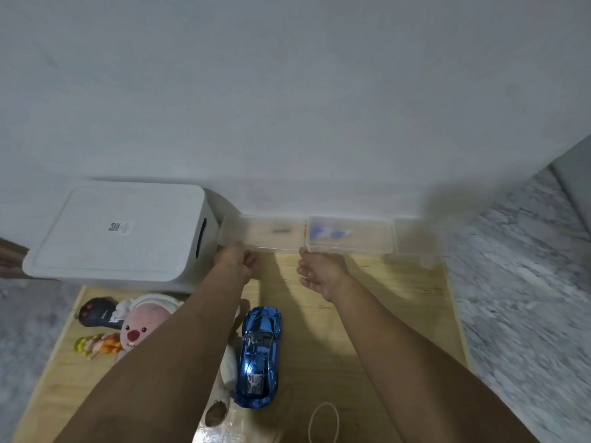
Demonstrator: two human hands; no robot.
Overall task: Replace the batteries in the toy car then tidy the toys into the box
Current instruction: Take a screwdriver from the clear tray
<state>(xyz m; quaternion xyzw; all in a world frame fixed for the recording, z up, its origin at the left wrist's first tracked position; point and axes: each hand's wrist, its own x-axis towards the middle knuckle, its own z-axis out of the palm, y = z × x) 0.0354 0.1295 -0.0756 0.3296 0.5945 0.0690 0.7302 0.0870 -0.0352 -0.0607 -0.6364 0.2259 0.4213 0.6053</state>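
Nearest us, at six o'clock, lay one blue toy car (259, 356) on the wooden board (399, 298), untouched. At eight o'clock sat three toys: a pink plush (140, 327), a dark one (96, 311), a small yellow figure (92, 345). Farther, our left hand (236, 259) met the near edge of the left clear case (265, 233) — whether it gripped we could not tell — and our right hand (319, 274) hung loose, holding nothing, just below the right clear case (350, 235). We judged we were fetching batteries — opening a case came next. At ten o'clock stood one lidded white box (121, 231).
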